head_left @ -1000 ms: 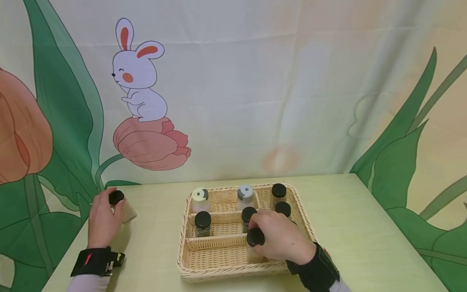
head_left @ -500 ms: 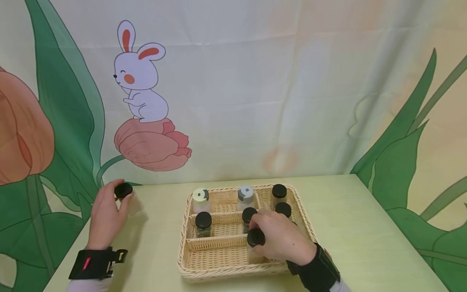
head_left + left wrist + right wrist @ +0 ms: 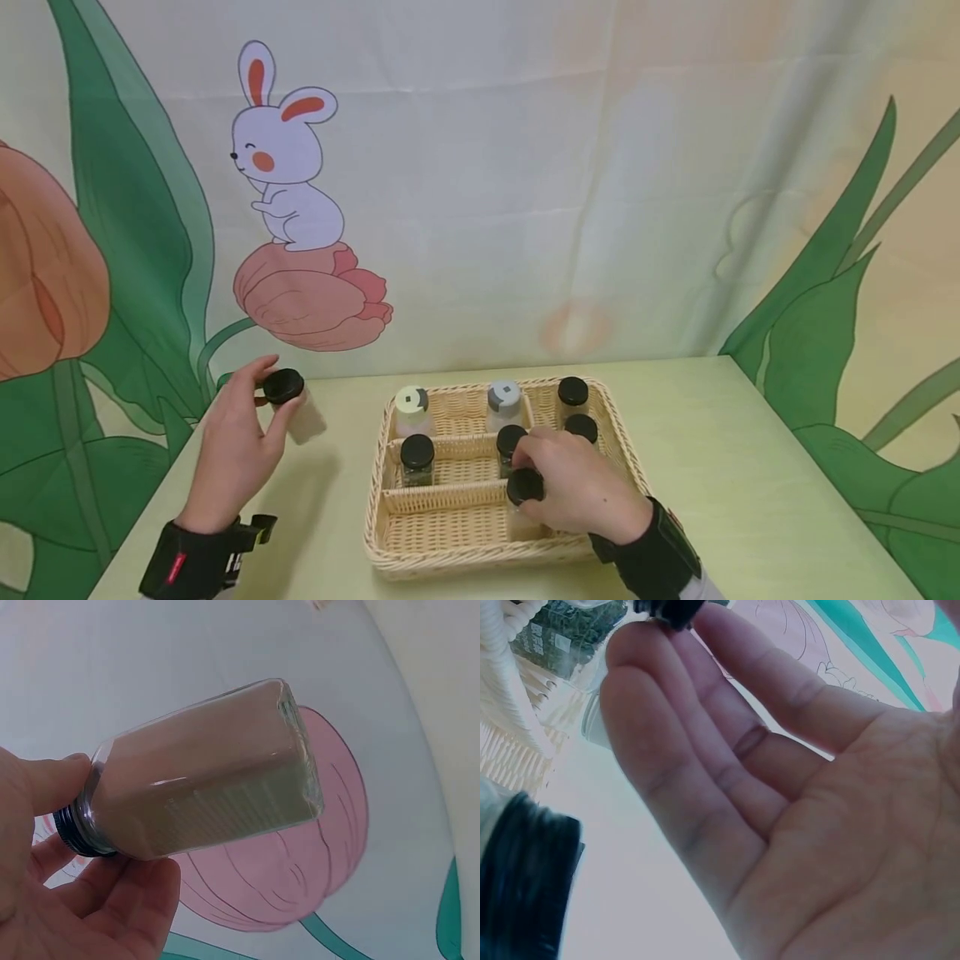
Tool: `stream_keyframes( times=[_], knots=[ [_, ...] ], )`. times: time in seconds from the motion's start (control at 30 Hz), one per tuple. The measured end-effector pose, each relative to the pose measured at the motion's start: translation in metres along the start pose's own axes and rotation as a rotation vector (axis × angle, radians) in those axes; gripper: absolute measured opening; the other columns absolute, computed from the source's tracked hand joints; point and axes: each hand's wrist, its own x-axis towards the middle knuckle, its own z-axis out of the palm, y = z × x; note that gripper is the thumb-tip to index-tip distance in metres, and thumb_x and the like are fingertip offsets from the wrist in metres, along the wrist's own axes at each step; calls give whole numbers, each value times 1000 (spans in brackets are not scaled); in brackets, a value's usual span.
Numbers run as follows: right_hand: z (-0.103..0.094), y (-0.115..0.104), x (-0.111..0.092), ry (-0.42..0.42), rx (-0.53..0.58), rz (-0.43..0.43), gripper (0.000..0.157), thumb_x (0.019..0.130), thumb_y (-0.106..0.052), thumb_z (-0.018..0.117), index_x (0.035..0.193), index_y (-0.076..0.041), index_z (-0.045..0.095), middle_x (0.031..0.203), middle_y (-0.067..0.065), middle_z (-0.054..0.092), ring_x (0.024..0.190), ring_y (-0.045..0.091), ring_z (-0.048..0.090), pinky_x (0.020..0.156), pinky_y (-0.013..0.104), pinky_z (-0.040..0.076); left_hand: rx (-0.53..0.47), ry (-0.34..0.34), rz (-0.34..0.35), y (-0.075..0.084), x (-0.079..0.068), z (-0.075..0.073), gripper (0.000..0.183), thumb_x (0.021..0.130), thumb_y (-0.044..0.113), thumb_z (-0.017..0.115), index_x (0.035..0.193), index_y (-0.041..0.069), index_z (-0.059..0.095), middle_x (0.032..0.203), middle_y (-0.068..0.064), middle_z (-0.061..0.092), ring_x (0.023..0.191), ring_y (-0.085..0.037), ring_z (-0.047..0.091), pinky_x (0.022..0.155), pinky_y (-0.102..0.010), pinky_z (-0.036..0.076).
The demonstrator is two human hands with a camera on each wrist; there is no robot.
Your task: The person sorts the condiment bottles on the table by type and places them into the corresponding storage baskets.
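My left hand (image 3: pixel 238 446) holds a square glass spice jar (image 3: pixel 303 421) by its black lid, raised over the left of the table and slightly tilted. Brownish powder fills this jar (image 3: pixel 199 772) in the left wrist view, where thumb and fingers grip around the lid and neck. At the wicker basket, my right hand (image 3: pixel 585 483) pinches the black lid of another spice jar (image 3: pixel 525 486), which stands in the front compartment with pale contents. In the right wrist view the right hand's palm and fingers (image 3: pixel 727 750) show, with a black lid (image 3: pixel 676 610) at the fingertips.
The divided wicker basket (image 3: pixel 442 562) stands on the pale table. Two shakers with a yellowish lid (image 3: pixel 412 400) and a grey lid (image 3: pixel 505 393) occupy its back row. Black-lidded jars (image 3: pixel 417 452) stand in its middle and right compartments. Behind hangs a rabbit-and-tulip cloth (image 3: pixel 480 208).
My left hand has lifted the spice jar off the table at the left and carried it right, toward the basket. The right hand stays on its jar.
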Motion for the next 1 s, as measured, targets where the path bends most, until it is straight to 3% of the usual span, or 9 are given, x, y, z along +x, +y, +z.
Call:
stream_keyframes(
  times=[0.43, 0.67, 1.0],
  knots=[
    [-3, -7, -1, 82, 1, 8, 36, 74, -31, 80, 104, -14, 69, 97, -5, 61, 83, 9, 54, 69, 26, 48, -103, -9, 130, 39, -3, -1, 76, 84, 7, 74, 150, 4, 37, 122, -14, 60, 107, -24, 59, 89, -25, 46],
    [-3, -12, -2, 135, 78, -8, 44, 81, -50, 75, 110, -19, 67, 100, -6, 60, 84, 9, 57, 71, 25, 48, -135, -42, 186, 57, -8, 3, 84, 79, 4, 77, 152, 5, 35, 123, -12, 61, 104, -22, 61, 88, -30, 49],
    [3, -19, -1, 261, 186, -52, 46, 82, -58, 69, 115, -27, 63, 100, -18, 54, 87, 6, 56, 77, 26, 49, -184, -112, 249, 79, -19, 7, 87, 79, 8, 79, 153, 5, 32, 124, -7, 62, 105, -17, 61, 93, -23, 46]
  ],
)
